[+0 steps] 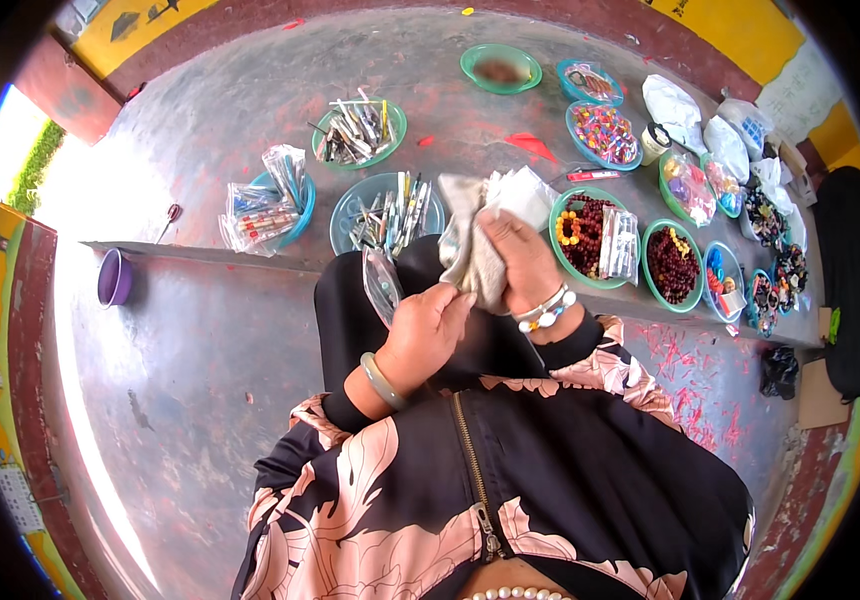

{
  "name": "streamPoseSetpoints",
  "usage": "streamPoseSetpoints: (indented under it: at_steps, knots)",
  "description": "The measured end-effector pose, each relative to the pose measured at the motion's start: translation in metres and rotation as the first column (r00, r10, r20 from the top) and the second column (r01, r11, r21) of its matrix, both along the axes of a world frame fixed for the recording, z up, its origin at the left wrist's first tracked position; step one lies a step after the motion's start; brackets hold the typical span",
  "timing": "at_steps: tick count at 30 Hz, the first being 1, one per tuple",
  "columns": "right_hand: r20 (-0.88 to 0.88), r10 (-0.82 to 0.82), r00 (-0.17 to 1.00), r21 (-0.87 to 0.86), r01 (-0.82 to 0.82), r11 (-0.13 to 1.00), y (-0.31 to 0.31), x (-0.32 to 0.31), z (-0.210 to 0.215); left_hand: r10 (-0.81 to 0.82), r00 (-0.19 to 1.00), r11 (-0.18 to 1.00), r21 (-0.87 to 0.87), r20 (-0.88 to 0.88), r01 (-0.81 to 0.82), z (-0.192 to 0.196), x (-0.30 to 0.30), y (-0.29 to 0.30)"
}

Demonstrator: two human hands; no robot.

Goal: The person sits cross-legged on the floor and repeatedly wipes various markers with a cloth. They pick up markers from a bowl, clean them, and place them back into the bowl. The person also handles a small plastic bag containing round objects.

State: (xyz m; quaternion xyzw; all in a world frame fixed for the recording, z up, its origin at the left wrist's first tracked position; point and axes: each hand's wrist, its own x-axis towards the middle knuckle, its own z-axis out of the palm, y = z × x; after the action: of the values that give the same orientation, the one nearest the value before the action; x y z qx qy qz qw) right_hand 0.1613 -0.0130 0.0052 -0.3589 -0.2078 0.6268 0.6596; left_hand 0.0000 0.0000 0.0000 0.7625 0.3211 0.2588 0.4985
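My left hand [428, 325] grips a small clear plastic packet [382, 282] by its lower end, held over my lap. My right hand [520, 262] is closed on a crumpled beige cloth [480, 225], which it presses against the packet's side. A pale green bangle sits on my left wrist and a beaded bracelet on my right. Both hands are above my dark trousers, just in front of a raised concrete step [200, 255].
Several teal bowls stand on the step: one with packets [387, 212], one with pens and sticks [360, 130], one with dark red beads [590, 235], others with coloured beads [605, 133] at the right. A purple cup [115, 277] stands at the left. White bags [675, 110] lie far right.
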Motion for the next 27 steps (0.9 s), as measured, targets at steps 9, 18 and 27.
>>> streamPoseSetpoints:
  at_steps: [9, 18, 27]
  knots:
    - [0.308, 0.048, 0.950, 0.056, -0.068, 0.996, -0.004, -0.022, -0.020, 0.082, 0.994, 0.981, 0.170, 0.067, -0.092, -0.010, -0.013, 0.009]
    - [0.981, -0.045, 0.189, 0.095, -0.268, 0.959, -0.016, 0.001, 0.024, 0.220, 0.906, 0.976, -0.085, 0.361, -0.203, 0.046, -0.024, 0.028]
    - [0.996, -0.092, -0.001, 0.082, -0.425, 0.902, -0.014, -0.009, 0.026, 0.313, 0.874, 0.922, -0.338, 0.372, -0.187, 0.039, -0.034, 0.028]
